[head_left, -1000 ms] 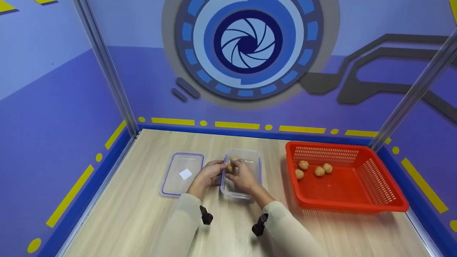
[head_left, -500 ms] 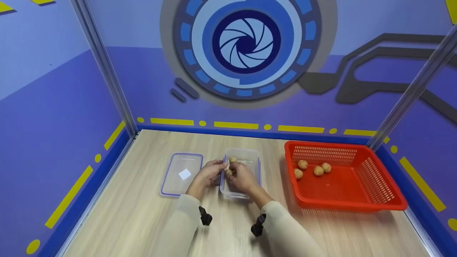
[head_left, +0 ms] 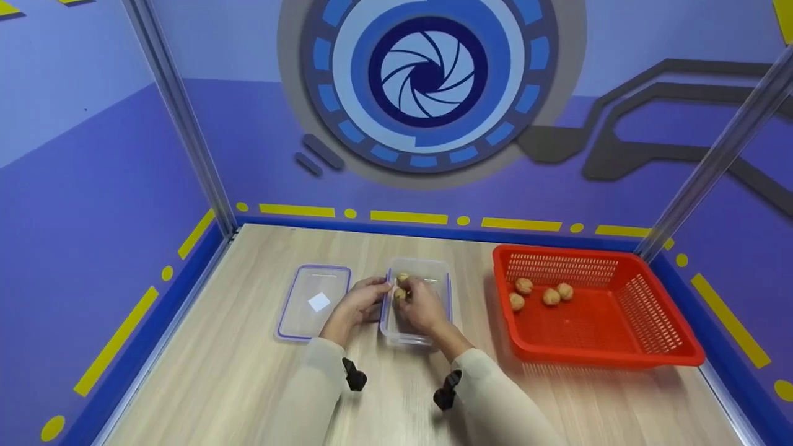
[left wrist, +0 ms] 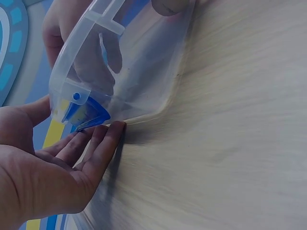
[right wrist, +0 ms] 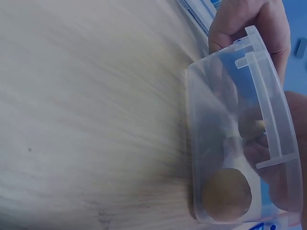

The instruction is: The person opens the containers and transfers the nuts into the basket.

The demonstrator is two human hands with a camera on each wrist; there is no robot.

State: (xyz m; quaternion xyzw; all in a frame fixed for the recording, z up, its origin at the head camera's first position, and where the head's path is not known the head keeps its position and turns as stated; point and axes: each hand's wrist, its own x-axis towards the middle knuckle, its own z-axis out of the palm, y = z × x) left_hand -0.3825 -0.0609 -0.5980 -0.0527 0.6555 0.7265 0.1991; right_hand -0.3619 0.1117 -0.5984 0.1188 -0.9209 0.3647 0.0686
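A clear plastic food container [head_left: 414,339] with bluish edges stands on the table, its top uncovered. My left hand [head_left: 364,298] holds its left side, thumb at the rim and fingers against the outside, as the left wrist view shows below the blue clip flap [left wrist: 88,112]. Inside the container, my right hand [head_left: 425,306] pinches a walnut [head_left: 399,294] near the left wall. Another walnut [head_left: 403,277] lies beyond it at the far left corner. Through the clear wall, the right wrist view shows one walnut [right wrist: 226,194] on the bottom; the right fingertips are partly blurred there.
The container's lid [head_left: 305,322], with a purple-blue edge and a white square label [head_left: 319,302], lies flat to the left. On the right stands a red plastic basket [head_left: 610,358] with several walnuts [head_left: 551,297] at its left side. Patterned walls [head_left: 396,192] enclose the table.
The right hand and the walnut at its fingertips shift slightly inside the container, first toward me, then a little away again. The left hand stays at the container's side.
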